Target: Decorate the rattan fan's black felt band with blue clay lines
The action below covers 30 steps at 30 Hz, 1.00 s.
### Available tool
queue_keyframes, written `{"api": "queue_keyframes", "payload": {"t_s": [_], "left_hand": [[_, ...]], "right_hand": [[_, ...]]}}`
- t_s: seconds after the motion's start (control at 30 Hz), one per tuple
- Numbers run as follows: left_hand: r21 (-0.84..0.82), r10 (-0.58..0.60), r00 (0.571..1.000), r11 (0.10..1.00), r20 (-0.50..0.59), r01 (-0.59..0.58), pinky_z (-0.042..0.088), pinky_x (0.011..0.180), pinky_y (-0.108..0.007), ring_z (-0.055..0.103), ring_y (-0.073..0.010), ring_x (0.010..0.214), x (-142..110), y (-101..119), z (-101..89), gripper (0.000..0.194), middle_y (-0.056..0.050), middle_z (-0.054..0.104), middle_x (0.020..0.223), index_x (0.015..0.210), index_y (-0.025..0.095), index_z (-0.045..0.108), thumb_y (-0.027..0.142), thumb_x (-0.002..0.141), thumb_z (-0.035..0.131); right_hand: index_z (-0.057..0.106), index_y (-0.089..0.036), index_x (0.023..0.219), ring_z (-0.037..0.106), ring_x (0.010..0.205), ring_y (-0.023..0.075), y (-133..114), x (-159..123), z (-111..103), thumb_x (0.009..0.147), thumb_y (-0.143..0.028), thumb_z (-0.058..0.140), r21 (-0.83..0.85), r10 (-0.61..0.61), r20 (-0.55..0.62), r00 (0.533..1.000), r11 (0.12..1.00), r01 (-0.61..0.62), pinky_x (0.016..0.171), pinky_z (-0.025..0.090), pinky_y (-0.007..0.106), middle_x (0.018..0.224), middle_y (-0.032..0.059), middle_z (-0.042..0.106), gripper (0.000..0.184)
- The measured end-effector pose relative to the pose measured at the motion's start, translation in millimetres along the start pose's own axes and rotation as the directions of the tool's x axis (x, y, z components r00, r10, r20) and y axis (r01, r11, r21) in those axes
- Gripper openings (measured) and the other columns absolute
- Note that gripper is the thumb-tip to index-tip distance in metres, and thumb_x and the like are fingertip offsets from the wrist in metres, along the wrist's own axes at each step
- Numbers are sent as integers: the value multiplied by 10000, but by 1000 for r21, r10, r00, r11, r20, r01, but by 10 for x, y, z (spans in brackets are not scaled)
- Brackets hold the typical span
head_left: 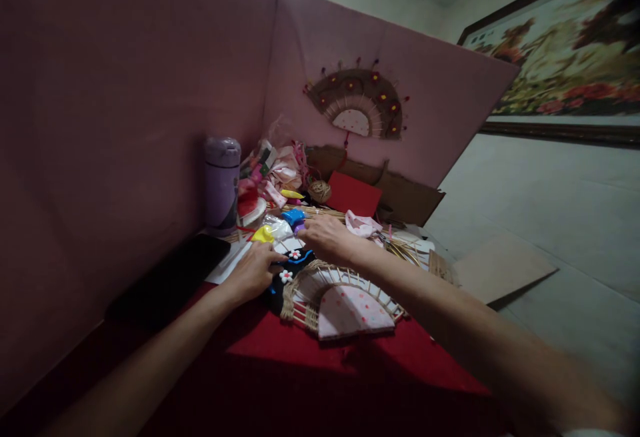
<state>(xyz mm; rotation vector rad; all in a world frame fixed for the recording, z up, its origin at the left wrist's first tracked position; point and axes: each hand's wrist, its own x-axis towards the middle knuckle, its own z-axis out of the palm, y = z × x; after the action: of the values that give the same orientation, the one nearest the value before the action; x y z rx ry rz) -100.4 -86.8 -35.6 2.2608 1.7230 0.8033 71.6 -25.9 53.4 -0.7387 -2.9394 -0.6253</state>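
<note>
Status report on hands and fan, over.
Left hand beside white flowers on the fan. Right hand near blue packet. Right forearm hides part of fan.

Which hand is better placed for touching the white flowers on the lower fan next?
Likely the left hand: its fingers are right by the white flowers. The right hand is farther off, near the purple material.
</note>
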Motion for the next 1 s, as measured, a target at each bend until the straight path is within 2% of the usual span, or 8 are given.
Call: {"api": "queue_keyframes", "payload": {"t_s": [0.13, 0.23, 0.33, 0.43, 0.53, 0.67, 0.83, 1.0], "left_hand": [[-44, 1, 1000, 999, -18, -2, 382, 762, -321, 484, -221, 868, 0, -20, 18, 247, -71, 589, 853, 960, 237, 725, 211, 778, 561], [-73, 0, 1000, 997, -24, -2, 386, 756, -317, 492, -217, 852, 4, -24, 19, 256, -76, 598, 856, 964, 237, 726, 210, 767, 564], [-57, -8, 1000, 998, -14, 7, 383, 738, -309, 506, -217, 838, 5, -14, -3, 269, -80, 615, 850, 984, 231, 720, 218, 765, 565], [-79, -15, 999, 997, -41, 12, 376, 726, -301, 519, -209, 813, -2, 16, -47, 243, -67, 636, 808, 935, 238, 728, 217, 775, 547], [-136, -32, 996, 990, -83, 20, 374, 709, -288, 535, -191, 777, -13, 55, -94, 222, -44, 649, 748, 821, 236, 723, 225, 808, 501], [-136, -104, 979, 987, -176, 80, 373, 711, -304, 540, -202, 803, -11, 73, -123, 222, -59, 650, 782, 753, 190, 661, 299, 832, 484], [-203, -251, 908, 961, -335, 190, 363, 615, -277, 519, -164, 664, 15, 42, -104, 175, -3, 565, 653, 653, 183, 538, 315, 765, 562], [-253, -165, 946, 963, -279, 94, 394, 670, -267, 549, -152, 720, -19, 89, -132, 102, -7, 608, 732, 716, 176, 597, 236, 781, 545]], "right_hand": [[668, -216, 753, 549, 702, 167, 193, -42, -13, 780, -194, 618, 224, 132, -119, 984, 969, -103, 599, 336, 258, 769, 37, 646, 61], [614, -193, 648, 483, 614, 124, 366, -129, -45, 791, -210, 580, 493, 321, -230, 919, 852, -175, 568, 314, 236, 665, -4, 581, 148], [506, -181, 541, 397, 523, 96, 530, -257, -100, 799, -366, 556, 788, 588, -297, 752, 596, -155, 520, 291, 228, 553, -30, 467, 322], [487, -189, 560, 325, 441, 73, 626, -423, -111, 737, -546, 568, 965, 807, -196, 557, 259, -35, 439, 243, 218, 516, -44, 426, 407], [516, -189, 637, 266, 380, 54, 602, -592, 3, 656, -607, 622, 1000, 882, -29, 470, 25, 14, 377, 156, 200, 483, -67, 400, 431], [486, -192, 623, 263, 374, 53, 442, -718, 296, 609, -587, 687, 995, 863, 74, 499, -32, -91, 364, 146, 194, 461, -76, 383, 443], [473, -186, 579, 340, 441, 79, 227, -676, 507, 692, -467, 657, 968, 760, -44, 648, 193, -161, 428, 272, 211, 479, -64, 404, 354], [575, -171, 773, 537, 617, 137, -15, -542, 506, 806, -210, 513, 862, 540, -139, 830, 478, -167, 592, 402, 249, 655, 0, 593, 81]]}}
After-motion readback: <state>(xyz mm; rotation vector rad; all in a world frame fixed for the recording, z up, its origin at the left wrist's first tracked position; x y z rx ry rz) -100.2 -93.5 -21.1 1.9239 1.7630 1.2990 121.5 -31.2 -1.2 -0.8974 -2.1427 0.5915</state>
